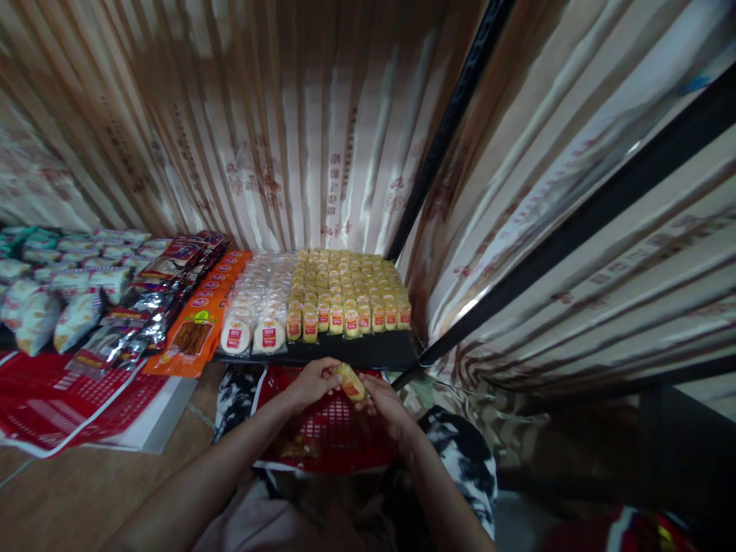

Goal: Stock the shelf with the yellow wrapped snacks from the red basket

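Snack pack (350, 381) between hands, below shelf edge (322, 354)

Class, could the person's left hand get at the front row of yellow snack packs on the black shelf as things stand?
Probably yes. The left hand sits just below the front row of yellow snack packs, with nothing between them. But it shares a yellow pack with the right hand, so it would need freeing first.

A small yellow snack packet (350, 381) with a red-and-white label sits between the fingertips of both hands, tilted, its upper end by the left hand's fingers (329, 373) and its lower end against the right hand's fingers (372, 387). It is wrapped in clear, glossy film, and looks whole and sealed. Its printed text is too blurred to read.
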### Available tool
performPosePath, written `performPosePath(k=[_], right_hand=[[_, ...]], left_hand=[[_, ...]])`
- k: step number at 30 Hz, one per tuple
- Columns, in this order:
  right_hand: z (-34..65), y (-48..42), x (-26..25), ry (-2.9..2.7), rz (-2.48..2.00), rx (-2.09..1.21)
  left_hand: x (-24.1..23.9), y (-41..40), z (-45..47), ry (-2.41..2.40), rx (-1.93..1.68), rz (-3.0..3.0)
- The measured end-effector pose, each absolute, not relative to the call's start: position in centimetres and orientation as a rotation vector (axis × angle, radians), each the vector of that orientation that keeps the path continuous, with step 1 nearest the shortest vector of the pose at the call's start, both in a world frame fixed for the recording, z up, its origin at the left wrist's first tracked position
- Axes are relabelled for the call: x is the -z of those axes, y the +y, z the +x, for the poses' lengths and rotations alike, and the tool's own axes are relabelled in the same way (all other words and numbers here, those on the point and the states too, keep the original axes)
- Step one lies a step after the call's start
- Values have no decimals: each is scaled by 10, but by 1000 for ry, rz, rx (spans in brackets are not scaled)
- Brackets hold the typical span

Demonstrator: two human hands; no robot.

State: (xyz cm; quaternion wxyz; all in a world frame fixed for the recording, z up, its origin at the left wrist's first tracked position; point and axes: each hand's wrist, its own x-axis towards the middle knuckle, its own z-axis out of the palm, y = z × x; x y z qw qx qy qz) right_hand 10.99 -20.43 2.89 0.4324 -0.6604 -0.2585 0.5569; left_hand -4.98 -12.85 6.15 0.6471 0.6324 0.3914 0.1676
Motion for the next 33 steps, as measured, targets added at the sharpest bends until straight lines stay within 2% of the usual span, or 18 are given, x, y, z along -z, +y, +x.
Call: performPosePath(k=[7,11,13,18,21,26,33], right_hand=[[128,-198,-48,-592,-1500,-1324],[140,-188,-55,-693,-1554,-1154],[145,-183,-55,-745,-1667,-950],[153,-181,-42,-969,-1828,-142],[149,-178,-29,-1102,-1741,25],[143,-166,-19,-1031,-1735,141],[153,-164,-16,-942,-1771,54]], left_hand=[[-72,-117,-20,855,-439,1408],[-74,-105,3,873,-519,1464],[-76,-97,15,903,-555,1513],[-82,-77,45,1000,-599,1694],[-86,-71,64,1052,-608,1817],[-89,-67,94,1088,-625,1994],[-90,-65,131,987,-602,2137]])
